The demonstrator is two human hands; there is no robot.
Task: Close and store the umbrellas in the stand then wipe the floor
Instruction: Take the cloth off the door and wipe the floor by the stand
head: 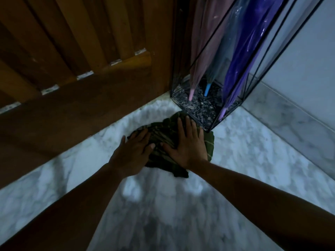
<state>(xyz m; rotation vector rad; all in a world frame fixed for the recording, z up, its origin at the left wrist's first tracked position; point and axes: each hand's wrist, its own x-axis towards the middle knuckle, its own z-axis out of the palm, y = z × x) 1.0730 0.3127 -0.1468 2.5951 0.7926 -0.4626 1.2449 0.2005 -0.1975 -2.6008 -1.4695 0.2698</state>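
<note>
A dark green striped cloth [164,136] lies crumpled on the white marble floor [244,160], just in front of the umbrella stand. My left hand [133,153] presses flat on the cloth's left side with straight fingers. My right hand [187,144] lies flat on its right side, fingertips close to the stand's near corner. The black wire-frame stand [206,109] holds three closed umbrellas, tips down: a pink one [199,66], a clear one with a blue tip [207,89] and a purple one [243,57].
A wooden door [81,60] with slats fills the left and back, its bottom edge meeting the floor. A pale wall with a marble skirting [293,120] runs along the right. The stand sits in the corner between them. Marble floor stretches toward me.
</note>
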